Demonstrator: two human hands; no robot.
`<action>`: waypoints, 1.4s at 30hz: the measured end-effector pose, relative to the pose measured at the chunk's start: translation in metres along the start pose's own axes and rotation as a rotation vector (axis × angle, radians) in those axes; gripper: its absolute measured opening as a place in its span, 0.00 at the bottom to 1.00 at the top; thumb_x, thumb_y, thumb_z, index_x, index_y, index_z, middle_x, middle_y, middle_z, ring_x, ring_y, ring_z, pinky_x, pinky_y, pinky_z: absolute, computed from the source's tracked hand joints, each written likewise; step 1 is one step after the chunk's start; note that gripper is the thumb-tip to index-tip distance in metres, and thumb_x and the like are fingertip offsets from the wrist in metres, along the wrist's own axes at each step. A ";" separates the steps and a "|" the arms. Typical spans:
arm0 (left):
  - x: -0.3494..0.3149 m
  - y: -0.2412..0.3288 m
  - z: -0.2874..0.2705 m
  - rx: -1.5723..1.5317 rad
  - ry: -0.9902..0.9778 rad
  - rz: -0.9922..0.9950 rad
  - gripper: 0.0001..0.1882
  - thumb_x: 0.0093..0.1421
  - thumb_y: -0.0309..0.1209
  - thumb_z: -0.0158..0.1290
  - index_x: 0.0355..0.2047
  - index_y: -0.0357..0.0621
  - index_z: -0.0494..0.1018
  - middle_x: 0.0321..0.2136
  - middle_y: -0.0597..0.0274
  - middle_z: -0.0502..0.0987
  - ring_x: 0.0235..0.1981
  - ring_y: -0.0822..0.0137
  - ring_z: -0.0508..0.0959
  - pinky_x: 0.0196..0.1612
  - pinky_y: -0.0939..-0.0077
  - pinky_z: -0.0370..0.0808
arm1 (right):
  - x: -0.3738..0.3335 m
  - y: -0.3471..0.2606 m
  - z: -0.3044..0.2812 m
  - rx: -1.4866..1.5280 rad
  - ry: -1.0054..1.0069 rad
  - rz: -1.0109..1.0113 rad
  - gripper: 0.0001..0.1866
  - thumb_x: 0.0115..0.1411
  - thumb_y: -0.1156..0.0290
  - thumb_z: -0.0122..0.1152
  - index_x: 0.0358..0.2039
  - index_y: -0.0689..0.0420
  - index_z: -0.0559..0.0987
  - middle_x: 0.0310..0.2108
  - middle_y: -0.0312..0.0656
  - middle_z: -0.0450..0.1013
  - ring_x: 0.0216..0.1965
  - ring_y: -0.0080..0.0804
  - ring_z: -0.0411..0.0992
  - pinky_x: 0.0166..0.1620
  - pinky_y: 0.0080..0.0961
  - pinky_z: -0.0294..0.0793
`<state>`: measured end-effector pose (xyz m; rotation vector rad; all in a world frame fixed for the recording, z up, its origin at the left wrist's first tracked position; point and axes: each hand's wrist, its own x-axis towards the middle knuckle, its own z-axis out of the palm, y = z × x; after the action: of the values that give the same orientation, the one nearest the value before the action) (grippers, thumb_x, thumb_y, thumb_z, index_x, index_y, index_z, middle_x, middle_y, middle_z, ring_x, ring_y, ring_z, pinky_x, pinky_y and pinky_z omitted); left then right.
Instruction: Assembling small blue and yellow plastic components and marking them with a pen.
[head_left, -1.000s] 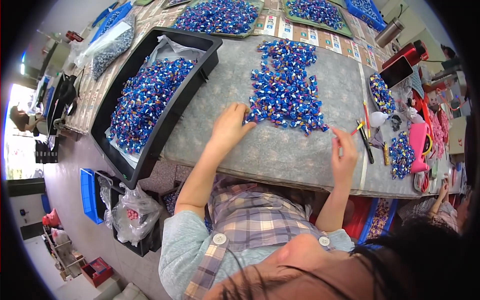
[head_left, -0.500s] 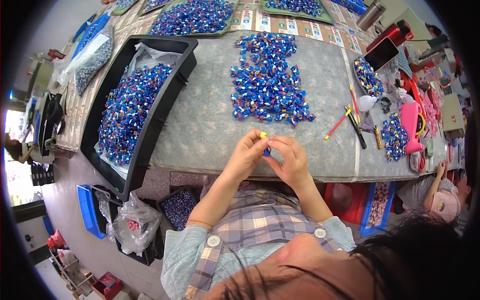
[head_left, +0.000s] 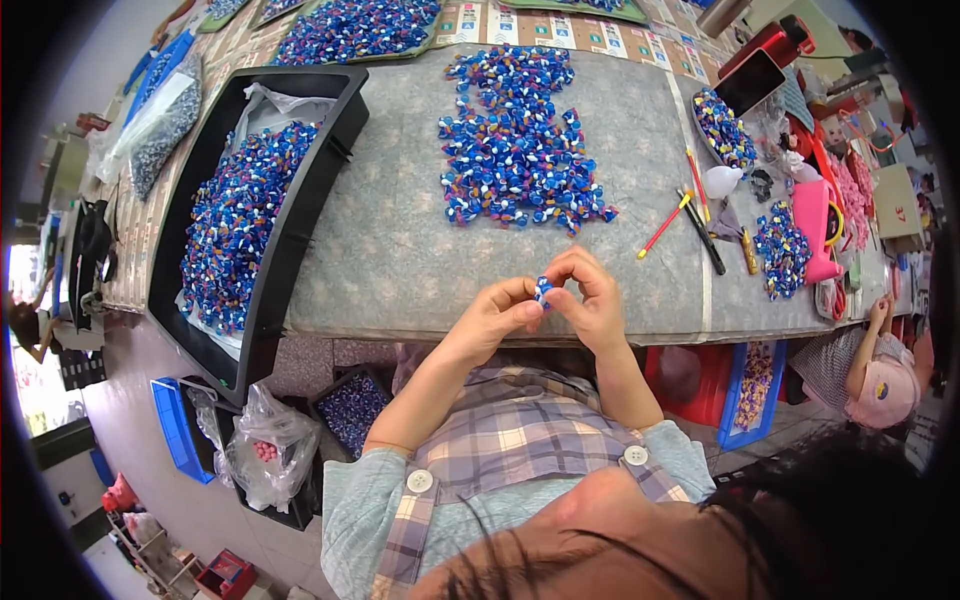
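Near the front edge of the grey table, my left hand [head_left: 502,318] and my right hand [head_left: 595,305] meet fingertip to fingertip. Pinched between them is a small blue-and-white plastic piece [head_left: 543,289], partly covered by the fingers; its exact kind is too small to tell. Beyond my hands lies a loose pile of similar small pieces [head_left: 520,165], mostly blue with white, orange and purple-pink. To the left, a black tray [head_left: 262,300] lined with clear plastic holds a heap of such pieces [head_left: 245,215].
Red-yellow sticks [head_left: 664,228], a black pen [head_left: 707,240] and a white bulb [head_left: 722,180] lie right of the pile. Past them are a small heap of blue pieces [head_left: 783,250] and a pink container [head_left: 815,230]. A co-worker in a pink cap [head_left: 886,390] sits far right.
The yellow bit at my left fingertips no longer shows; a blue-and-white piece now shows between the fingers. My right fingers have turned inward. The whole view has shifted slightly.
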<state>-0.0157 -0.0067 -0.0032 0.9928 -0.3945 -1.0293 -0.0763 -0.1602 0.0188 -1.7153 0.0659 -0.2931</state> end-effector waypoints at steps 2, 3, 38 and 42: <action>-0.002 0.001 0.002 -0.279 -0.022 -0.062 0.16 0.56 0.41 0.50 0.36 0.41 0.70 0.27 0.71 0.69 0.27 0.78 0.68 0.33 0.84 0.66 | -0.001 0.000 0.001 0.103 0.017 0.018 0.19 0.48 0.60 0.63 0.32 0.62 0.74 0.30 0.39 0.67 0.30 0.25 0.65 0.37 0.20 0.64; -0.002 0.000 0.002 -0.279 -0.023 -0.065 0.16 0.56 0.41 0.50 0.36 0.41 0.70 0.27 0.71 0.69 0.27 0.78 0.68 0.33 0.84 0.66 | 0.000 -0.002 0.000 0.087 0.002 -0.024 0.22 0.46 0.58 0.64 0.35 0.61 0.74 0.32 0.39 0.67 0.32 0.26 0.66 0.38 0.21 0.64; -0.005 0.020 0.019 1.135 0.365 0.662 0.16 0.38 0.31 0.64 0.25 0.42 0.69 0.23 0.62 0.68 0.25 0.62 0.69 0.26 0.71 0.66 | -0.010 0.003 -0.006 0.332 -0.038 0.045 0.06 0.52 0.74 0.58 0.30 0.62 0.76 0.30 0.40 0.70 0.34 0.25 0.67 0.39 0.20 0.64; -0.004 0.021 0.021 0.936 0.418 0.594 0.16 0.38 0.30 0.64 0.26 0.42 0.70 0.24 0.62 0.69 0.24 0.65 0.69 0.26 0.74 0.66 | -0.011 0.008 -0.005 0.490 -0.038 0.043 0.07 0.54 0.74 0.56 0.33 0.62 0.75 0.33 0.40 0.71 0.38 0.26 0.68 0.42 0.20 0.64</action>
<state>-0.0209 -0.0106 0.0257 1.7364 -0.7880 -0.0331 -0.0873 -0.1638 0.0095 -1.2304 0.0015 -0.2218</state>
